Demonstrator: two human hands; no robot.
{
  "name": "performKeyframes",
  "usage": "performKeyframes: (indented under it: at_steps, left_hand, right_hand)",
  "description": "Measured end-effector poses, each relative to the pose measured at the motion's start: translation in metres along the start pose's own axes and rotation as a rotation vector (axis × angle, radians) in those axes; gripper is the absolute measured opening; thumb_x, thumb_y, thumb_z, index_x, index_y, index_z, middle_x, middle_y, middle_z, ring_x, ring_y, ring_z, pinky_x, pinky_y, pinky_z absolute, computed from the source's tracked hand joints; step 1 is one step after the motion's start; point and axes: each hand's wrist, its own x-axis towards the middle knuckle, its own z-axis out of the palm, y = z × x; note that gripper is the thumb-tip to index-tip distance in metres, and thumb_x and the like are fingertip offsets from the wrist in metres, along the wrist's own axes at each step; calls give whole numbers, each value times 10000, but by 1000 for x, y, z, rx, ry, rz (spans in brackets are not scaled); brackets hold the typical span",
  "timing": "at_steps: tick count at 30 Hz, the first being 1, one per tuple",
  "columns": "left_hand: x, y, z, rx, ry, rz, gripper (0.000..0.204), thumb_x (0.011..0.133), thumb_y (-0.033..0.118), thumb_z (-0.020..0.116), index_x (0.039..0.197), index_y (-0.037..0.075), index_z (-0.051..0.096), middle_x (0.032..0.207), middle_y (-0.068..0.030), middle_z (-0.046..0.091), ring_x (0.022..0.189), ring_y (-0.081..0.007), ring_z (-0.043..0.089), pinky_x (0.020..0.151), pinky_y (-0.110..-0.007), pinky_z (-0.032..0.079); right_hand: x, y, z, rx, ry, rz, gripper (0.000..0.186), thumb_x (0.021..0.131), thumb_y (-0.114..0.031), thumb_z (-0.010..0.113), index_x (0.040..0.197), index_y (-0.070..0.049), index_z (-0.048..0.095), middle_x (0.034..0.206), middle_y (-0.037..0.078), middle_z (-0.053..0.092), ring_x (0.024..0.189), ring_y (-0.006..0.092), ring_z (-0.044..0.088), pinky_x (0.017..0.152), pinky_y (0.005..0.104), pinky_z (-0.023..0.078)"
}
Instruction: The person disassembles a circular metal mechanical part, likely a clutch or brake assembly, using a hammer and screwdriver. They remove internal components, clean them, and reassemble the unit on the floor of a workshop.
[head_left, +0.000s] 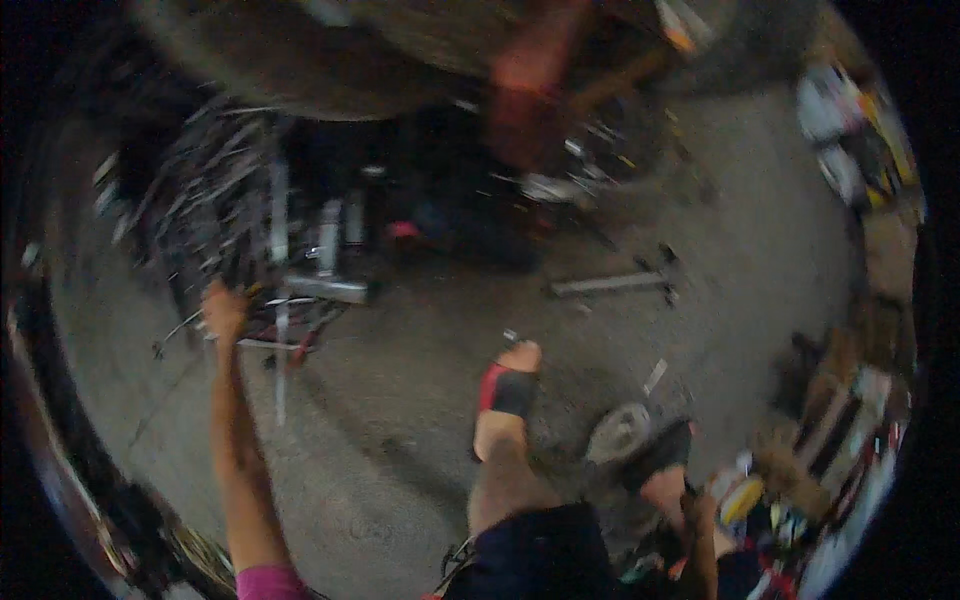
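My left arm reaches forward, and my left hand (225,310) is among hand tools on the floor. Its fingers are smeared by motion, so I cannot tell if they grip anything. Just right of it lie a hammer (325,288) with a metal head and red-handled pliers (303,348). A long thin metal strip (281,370) runs past them. At the lower right, beside my shoe, my right hand (703,515) hangs low. Its fingers are blurred and partly hidden, and a dark shape sits against it.
A heap of thin metal pieces (205,190) spreads at the left. A T-shaped metal tool (615,284) lies on the concrete floor (400,400). Near my feet is a round pale disc (618,432). Bags and boxes (840,420) line the right side. A large rounded body (270,60) overhangs the far side.
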Motion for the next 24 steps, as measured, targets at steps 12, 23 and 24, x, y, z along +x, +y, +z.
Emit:
performKeyframes:
  at_steps: [12, 23, 24]
  left_hand:
    - [-59, -22, -60, 287, 414, 221, 415, 932, 311, 533, 1123, -57, 512, 1046, -259, 614, 958, -452, 579, 809, -529, 464]
    - [-291, 311, -311, -798, -316, 744, 451, 964, 317, 565, 1297, 14, 537, 1145, -66, 582, 1059, -168, 539, 967, -310, 412]
    - [-322, 340, -323, -798, -447, 736, 427, 963, 297, 572, 1279, 11, 541, 1134, -65, 587, 1054, -160, 543, 953, -302, 421]
  right_hand:
    - [14, -23, 25, -16, 159, -11, 288, 839, -265, 614, 952, -7, 673, 897, 172, 686, 861, 396, 638, 779, 476, 499]
    - [-120, -206, -99, 1102, 193, -531, 357, 954, -280, 560, 1132, 23, 624, 1087, 199, 659, 1063, 283, 630, 892, 372, 482]
    - [-132, -211, -110, 1238, 280, -617, 460, 946, -340, 573, 1241, 14, 562, 1144, 202, 646, 1057, 320, 631, 898, 386, 484]
